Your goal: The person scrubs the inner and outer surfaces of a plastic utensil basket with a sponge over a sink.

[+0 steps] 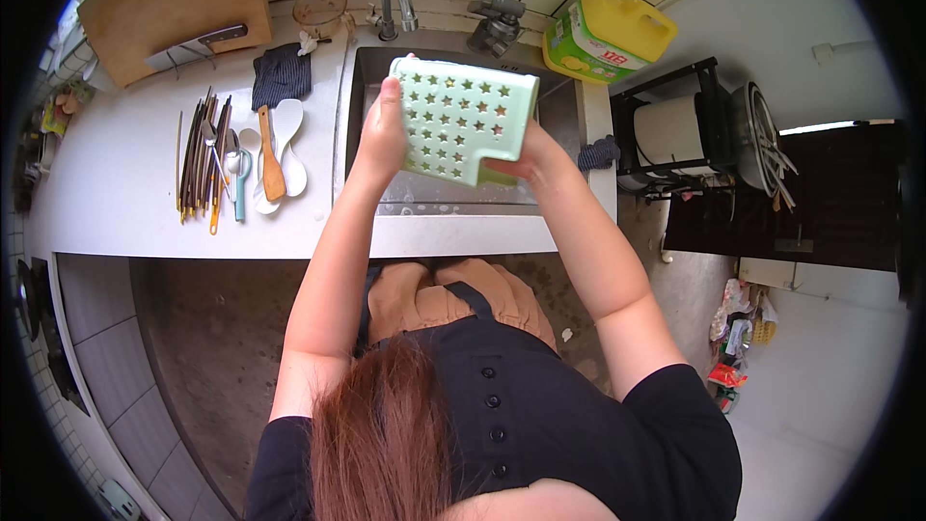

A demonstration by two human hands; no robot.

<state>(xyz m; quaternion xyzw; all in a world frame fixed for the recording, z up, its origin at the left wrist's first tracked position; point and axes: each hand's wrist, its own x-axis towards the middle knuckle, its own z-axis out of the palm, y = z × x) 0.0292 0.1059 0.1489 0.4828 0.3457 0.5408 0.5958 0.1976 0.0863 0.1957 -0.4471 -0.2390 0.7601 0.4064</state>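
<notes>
A light green plastic holder [463, 123] with star-shaped holes is held up over the steel sink [463, 204]. My left hand [383, 126] grips its left side, the thumb on the edge. At the lower right, my right hand [532, 152] holds it, with the fingers partly hidden behind the plastic. On the white counter to the left lie a bundle of chopsticks [199, 166], metal spoons, a light blue-handled utensil [241, 192], a wooden spatula [271, 159] and white plastic rice paddles [289, 123].
Behind the sink stands a chrome faucet [394, 0]. A yellow detergent jug [608, 32] is at the back right, near a black rack [665, 130]. A dark cloth [282, 76], a glass bowl [320, 9], a cutting board [181, 0] and a knife [177, 52] are at the back left.
</notes>
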